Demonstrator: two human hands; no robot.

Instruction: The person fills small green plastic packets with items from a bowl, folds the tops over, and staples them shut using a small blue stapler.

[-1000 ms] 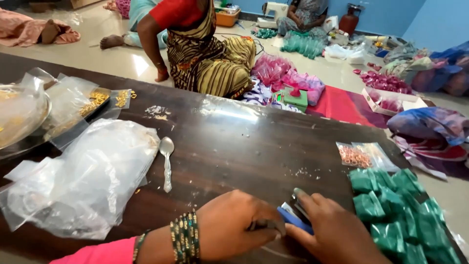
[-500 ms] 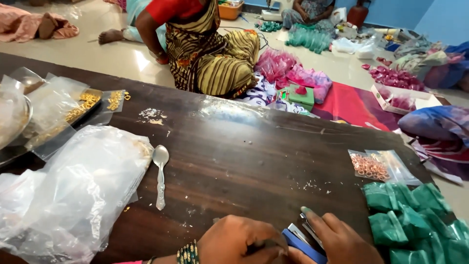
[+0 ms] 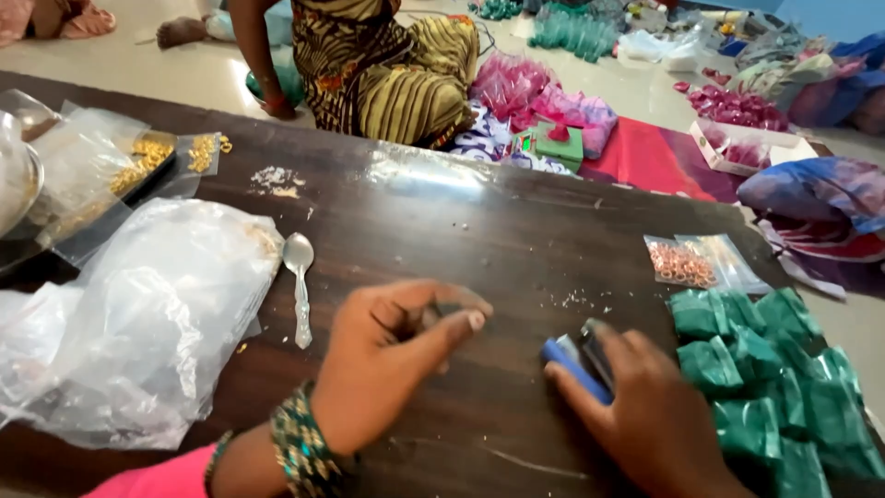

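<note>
**Right hand on blue stapler, left hand pinched beside it on dark table**

Right hand [image 3: 645, 420] rests over a small blue-and-metal stapler [image 3: 579, 361], fingers wrapped on top and thumb along the blue side, so it grips the stapler. Stapler sits low on the dark brown wooden table [image 3: 479, 231], lower right of centre, just left of a heap of small green plastic packets [image 3: 765, 369].

Left hand [image 3: 396, 355] lies near the stapler, apart from it, thumb stretched toward it and fingers curled in. Something small and dark sits in the pinch; cannot tell what it is, nor if the hand truly holds it. Green beaded bangles [image 3: 300, 447] on the left wrist, pink sleeve [image 3: 157, 475] at bottom edge.

Left of the hand: a silver metal spoon [image 3: 300, 281] lying flat, bowl away from the camera, just beside a large crumpled clear plastic bag [image 3: 147, 314]. Far left: clear bags with gold-coloured beads [image 3: 147, 161]. A small clear pouch of coppery rings [image 3: 682, 263] lies above the green packets. White crumbs [image 3: 277, 180] scattered near the far edge.

Beyond the table a person in a striped brown-and-yellow garment [image 3: 387, 65] sits on the floor, with pink packets [image 3: 525, 88] and a blue cloth bundle [image 3: 820, 189] around.
</note>
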